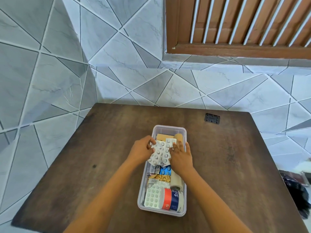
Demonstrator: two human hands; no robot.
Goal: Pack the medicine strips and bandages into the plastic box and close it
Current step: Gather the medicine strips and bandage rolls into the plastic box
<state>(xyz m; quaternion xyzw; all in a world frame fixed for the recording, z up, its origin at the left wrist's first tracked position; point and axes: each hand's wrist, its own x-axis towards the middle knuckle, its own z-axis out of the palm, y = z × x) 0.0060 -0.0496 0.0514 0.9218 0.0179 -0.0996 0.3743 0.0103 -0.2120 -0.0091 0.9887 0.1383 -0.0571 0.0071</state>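
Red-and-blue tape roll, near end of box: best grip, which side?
Likely from above: the tape roll lies on its side in the plastic box, walls close on its near and right sides. Pinch across its curved middle, far edge to near edge; the white blister strip blocks the left.

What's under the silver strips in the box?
Past the edges of the silver strips: a blue strip nearer, a tan pad farther. Directly beneath is hidden by the strips, left hand and right hand.

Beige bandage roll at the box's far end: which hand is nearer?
Right. The right hand sits beside the beige bandage roll, fingers near it; the left hand pinches blister strips at the plastic box's opposite wall.
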